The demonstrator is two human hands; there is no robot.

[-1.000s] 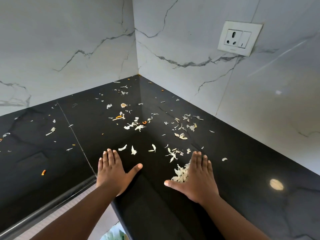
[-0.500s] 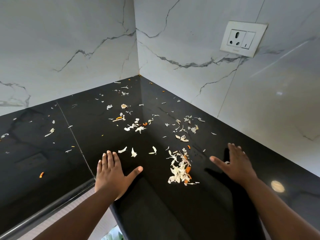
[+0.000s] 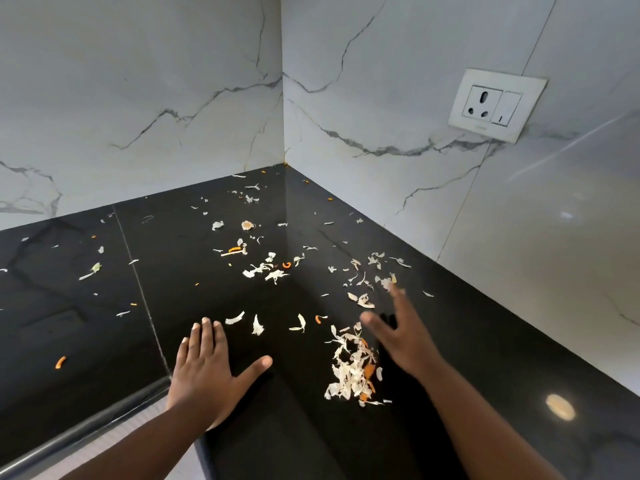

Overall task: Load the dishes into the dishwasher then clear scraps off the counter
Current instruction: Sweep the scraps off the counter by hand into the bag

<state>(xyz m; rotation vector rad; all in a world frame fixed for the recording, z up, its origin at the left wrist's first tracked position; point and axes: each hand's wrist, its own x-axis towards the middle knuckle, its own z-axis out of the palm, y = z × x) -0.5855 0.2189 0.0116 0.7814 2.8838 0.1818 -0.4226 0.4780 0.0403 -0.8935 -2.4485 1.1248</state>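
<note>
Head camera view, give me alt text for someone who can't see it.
Two bare hands work on a black counter strewn with vegetable scraps: the left hand rests flat, the blurred right hand reaches with spread fingers beside a gathered scrap pile. Marble walls meet behind; a wall socket is at right.

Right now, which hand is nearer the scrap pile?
Right. The right hand hovers just right of the scrap pile, blurred. The left hand lies flat on the counter, well left of it.
</note>
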